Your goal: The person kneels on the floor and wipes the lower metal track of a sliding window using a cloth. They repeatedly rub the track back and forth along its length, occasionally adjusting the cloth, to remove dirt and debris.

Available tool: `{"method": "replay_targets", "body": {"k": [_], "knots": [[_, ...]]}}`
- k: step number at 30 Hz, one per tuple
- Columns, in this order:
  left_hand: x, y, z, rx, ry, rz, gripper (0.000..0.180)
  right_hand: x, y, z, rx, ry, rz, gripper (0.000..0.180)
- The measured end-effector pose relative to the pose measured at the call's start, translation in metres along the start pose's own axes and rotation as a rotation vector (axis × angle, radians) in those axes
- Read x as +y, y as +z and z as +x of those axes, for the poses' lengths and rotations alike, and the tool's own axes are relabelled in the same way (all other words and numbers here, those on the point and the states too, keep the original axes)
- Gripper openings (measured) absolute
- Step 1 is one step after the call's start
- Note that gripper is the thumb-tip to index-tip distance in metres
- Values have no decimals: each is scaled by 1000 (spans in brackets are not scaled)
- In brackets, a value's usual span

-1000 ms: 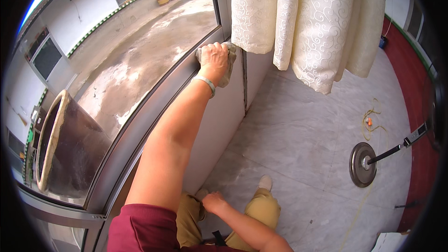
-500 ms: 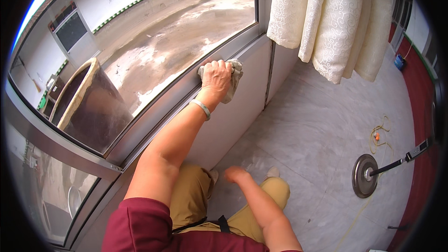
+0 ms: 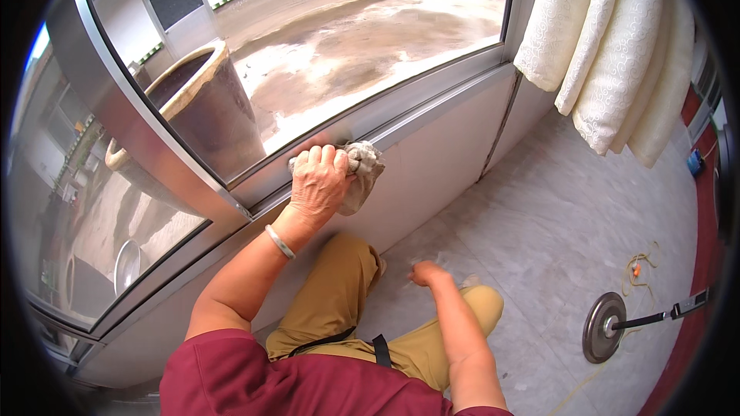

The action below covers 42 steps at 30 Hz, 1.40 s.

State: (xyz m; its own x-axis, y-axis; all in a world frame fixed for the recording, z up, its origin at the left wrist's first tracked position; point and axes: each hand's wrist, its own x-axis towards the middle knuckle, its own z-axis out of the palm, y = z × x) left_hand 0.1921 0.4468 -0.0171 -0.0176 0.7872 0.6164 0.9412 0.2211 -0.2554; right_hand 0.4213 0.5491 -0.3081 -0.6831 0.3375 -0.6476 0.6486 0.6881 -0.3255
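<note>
Rag (image 3: 364, 173): grey, bunched, on the window btm rail (image 3: 416, 104) toward its left end, part hanging over the room side. L hand (image 3: 320, 181) on it, fingers wrapped tight round the cloth. R hand (image 3: 430, 273) is room side of rail, apart from it; fingers look curled, nothing seen in it, can't tell how far open.

Progress: looks like a rail wipe mid-pass, my read. No clear wet/dry line, so can't confirm any stretch done. Prob left: short bit btwn rag and corner post (image 3: 158, 139) at rail's left end; longer run right of rag unverified.

Surface: rail is smooth silvery metal w/ some shine. Pale panel (image 3: 447, 154) directly below it, grey streaky floor (image 3: 532, 208) beyond.

Room: patterned cream curtain (image 3: 620, 54) near rail's right end. Round metal base w/ pole (image 3: 605, 327) and yellow cord (image 3: 640, 270) on floor, well apart from rail. Behind rail, thru glass: big brown jar (image 3: 223, 127), sunlit yard (image 3: 347, 54).
</note>
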Motion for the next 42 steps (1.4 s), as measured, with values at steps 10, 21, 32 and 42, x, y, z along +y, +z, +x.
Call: {"method": "replay_targets", "body": {"k": [10, 21, 32, 42], "knots": [[-26, -66, -64, -135, -155, 72, 42, -7, 0, 3, 15, -5, -14, 41], [-14, -72, -81, -217, -175, 109, 72, -22, -2, 9, -27, -86, -67, 39], [-35, -88, -55, -384, -78, 7, 54, -49, -14, -9, -16, -155, -74, 36], [-36, -84, -43, -439, -107, 13, 46, -53, -15, -10, 22, -167, -62, 34]]}}
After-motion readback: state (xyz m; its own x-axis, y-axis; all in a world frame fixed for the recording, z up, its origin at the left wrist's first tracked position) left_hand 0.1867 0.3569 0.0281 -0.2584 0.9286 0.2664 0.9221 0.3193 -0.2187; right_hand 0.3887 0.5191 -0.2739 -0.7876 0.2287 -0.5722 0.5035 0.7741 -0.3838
